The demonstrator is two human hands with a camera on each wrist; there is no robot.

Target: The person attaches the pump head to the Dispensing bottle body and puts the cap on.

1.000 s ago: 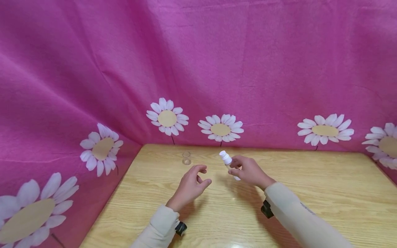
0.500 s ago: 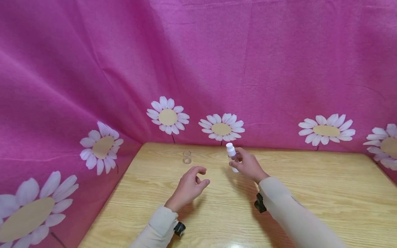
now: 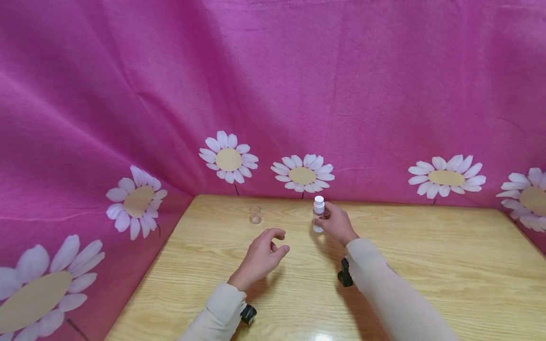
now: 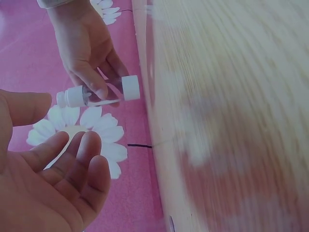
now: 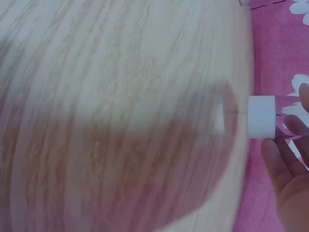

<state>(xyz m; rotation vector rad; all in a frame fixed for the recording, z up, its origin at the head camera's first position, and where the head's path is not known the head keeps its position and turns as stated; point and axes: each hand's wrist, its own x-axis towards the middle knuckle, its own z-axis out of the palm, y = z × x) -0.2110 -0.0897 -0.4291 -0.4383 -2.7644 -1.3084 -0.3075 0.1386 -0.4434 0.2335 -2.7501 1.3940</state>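
My right hand (image 3: 337, 223) grips a small clear bottle (image 3: 318, 215) with a white pump top and a white base. It is held upright over the back of the table. In the left wrist view the thumb and fingers wrap the clear middle of the bottle (image 4: 102, 94). The right wrist view shows its white base (image 5: 261, 117) a little apart from its reflection on the tabletop. My left hand (image 3: 261, 255) hovers over the table, fingers loosely bent, holding nothing. Beyond it a clear cap (image 3: 255, 215), like a small cup, stands on the wood.
The glossy wooden table (image 3: 426, 255) reflects light and reaches back to a pink cloth (image 3: 362, 94) printed with daisies. That cloth also hangs along the left side. A dark wrist device (image 3: 345, 273) sits at the right sleeve.
My right hand has moved the bottle slightly toward the back of the table and turned it from tilted to upright. The left hand has stayed nearly still.
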